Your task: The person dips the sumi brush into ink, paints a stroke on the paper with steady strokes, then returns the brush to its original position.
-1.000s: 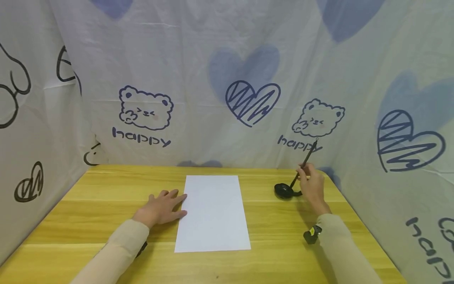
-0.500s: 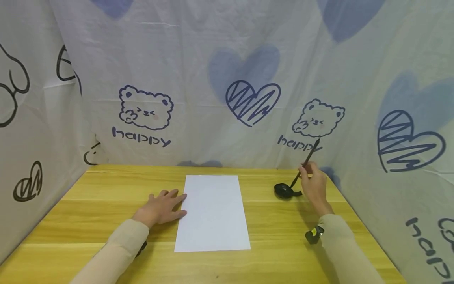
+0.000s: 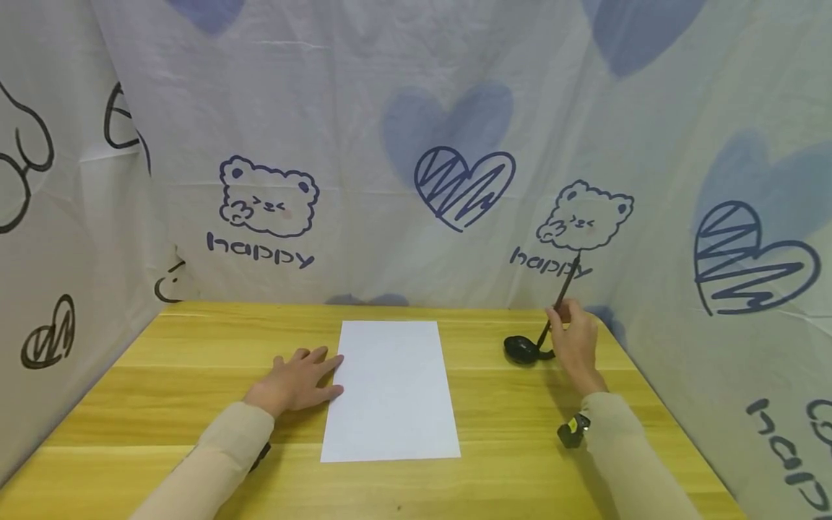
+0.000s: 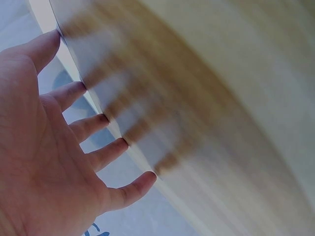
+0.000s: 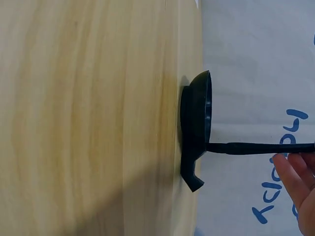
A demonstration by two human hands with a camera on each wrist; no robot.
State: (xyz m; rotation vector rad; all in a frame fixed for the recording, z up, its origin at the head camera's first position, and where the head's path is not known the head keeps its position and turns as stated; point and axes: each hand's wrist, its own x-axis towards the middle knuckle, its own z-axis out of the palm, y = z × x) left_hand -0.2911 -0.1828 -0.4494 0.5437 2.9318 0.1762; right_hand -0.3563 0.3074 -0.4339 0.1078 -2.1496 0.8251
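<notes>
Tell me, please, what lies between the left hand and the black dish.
The head view shows the paper, then bare table, between the left hand and dish.

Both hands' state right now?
Left hand: open, fingers spread at the white rectangular paper sheet.
Right hand: closed, holding the slim black brush.

Right fingers pinch brush; left fingers touch paper.

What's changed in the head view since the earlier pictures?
The brush has shifted slightly: its lower end moved right at the black dish, its top a little left, so it leans less. Nothing was taken up or let go; the right hand still pinches the brush. The dish, the white paper and the left hand at the paper's left edge stayed put.
</notes>
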